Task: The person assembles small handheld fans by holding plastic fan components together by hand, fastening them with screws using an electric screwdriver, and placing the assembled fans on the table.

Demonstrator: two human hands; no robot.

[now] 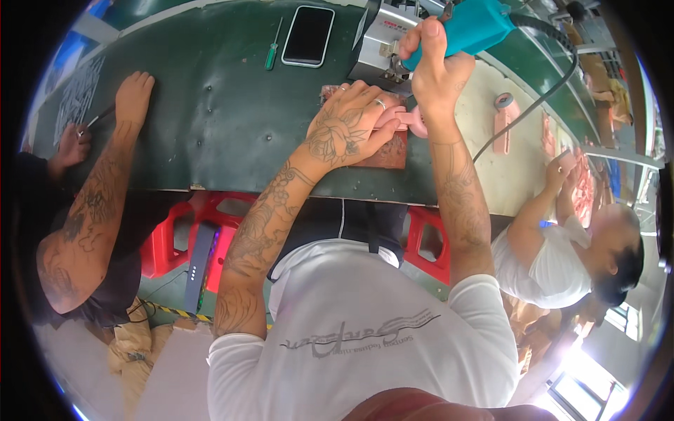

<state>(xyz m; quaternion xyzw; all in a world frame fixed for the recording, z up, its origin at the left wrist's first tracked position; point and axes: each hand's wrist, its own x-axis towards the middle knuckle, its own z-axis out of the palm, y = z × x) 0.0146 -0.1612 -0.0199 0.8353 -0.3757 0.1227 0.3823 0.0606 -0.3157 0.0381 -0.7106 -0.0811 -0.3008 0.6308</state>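
Observation:
My left hand (344, 126) lies over a reddish-brown block (386, 156) on the green table, its thumb and fingers holding a pink plastic part (402, 118) against it. The part's rounded end shows to the right of my thumb; the rest is under my hand. My right hand (439, 70) is closed around the front of a teal power tool (477, 28) with a black cable, just beyond the block. A silver metal machine (382, 42) stands beside the tool, partly hidden behind it.
A phone (307, 36) and a green-handled screwdriver (272, 52) lie at the far middle. To the right, a pink part with a grey round end (504, 112) rests on a pale surface. One co-worker's tattooed arm (98, 189) reaches in at left; another person (547, 259) works at right. Red stools (168, 245) stand below.

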